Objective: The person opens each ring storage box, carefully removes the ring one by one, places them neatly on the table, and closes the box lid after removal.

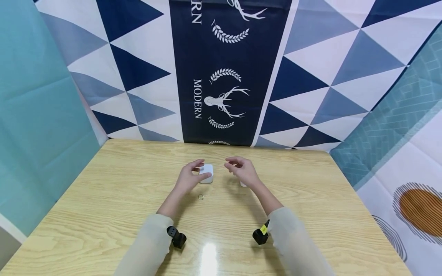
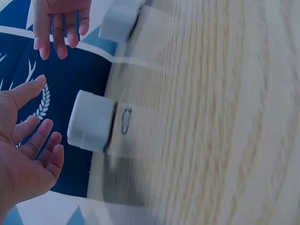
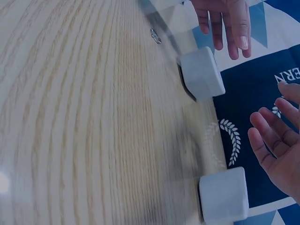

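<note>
Two small white boxes rest on the wooden table. The left box [image 1: 206,173] is partly behind my left hand [image 1: 188,177], which hovers by it with fingers apart and loosely bent. Most of the right box [image 1: 243,184] is hidden under my right hand [image 1: 244,171], held above the table, fingers relaxed. A small metal ring [image 1: 201,197] lies in front of the left box. In the left wrist view, the ring [image 2: 126,120] is beside a box [image 2: 92,121], not touching it. The right wrist view shows both boxes, the nearer one [image 3: 224,196] below my right hand [image 3: 279,145]. Both hands hold nothing.
The table [image 1: 103,199] meets a patterned cloth [image 1: 228,76] along its back edge. Teal cloth [image 1: 41,96] hangs at the left, and more printed fabric [image 1: 407,161] at the right. A small black camera sits at each wrist.
</note>
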`<state>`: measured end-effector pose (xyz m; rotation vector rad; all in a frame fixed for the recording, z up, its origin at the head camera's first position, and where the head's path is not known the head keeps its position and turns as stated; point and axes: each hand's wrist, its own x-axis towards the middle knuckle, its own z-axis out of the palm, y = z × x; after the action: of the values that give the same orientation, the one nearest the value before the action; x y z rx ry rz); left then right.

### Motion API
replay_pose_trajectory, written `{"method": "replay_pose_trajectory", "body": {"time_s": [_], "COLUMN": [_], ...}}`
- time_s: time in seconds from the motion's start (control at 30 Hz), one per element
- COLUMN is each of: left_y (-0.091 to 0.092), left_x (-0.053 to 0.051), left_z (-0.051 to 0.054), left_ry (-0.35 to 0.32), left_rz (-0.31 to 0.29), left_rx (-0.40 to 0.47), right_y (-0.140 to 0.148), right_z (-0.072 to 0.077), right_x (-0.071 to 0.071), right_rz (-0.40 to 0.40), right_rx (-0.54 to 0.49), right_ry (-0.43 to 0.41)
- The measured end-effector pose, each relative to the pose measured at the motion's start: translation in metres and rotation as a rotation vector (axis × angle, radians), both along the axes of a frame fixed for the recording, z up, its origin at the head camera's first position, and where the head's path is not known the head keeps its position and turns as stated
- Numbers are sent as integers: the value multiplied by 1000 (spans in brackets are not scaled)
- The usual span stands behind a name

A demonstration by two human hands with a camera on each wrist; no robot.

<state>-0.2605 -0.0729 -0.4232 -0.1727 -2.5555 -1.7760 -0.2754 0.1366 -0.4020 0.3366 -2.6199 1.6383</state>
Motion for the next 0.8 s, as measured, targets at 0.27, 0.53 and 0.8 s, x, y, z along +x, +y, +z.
{"method": "replay_pose_trajectory", "body": {"time_s": [0.27, 0.53, 0.8], "left_y": [17, 35, 50], "left_x": [4, 5, 7], "left_z": [6, 6, 5], "left_ry": [-6, 16, 6], "left_rz": [-37, -83, -138], "left_rx": [54, 57, 67], "right_y": [22, 42, 60], "right_z": [4, 8, 7], "right_x": [0, 5, 9], "right_rz": [-44, -85, -131], "right_rx": [1, 0, 20], "right_ry": [12, 5, -7]}}
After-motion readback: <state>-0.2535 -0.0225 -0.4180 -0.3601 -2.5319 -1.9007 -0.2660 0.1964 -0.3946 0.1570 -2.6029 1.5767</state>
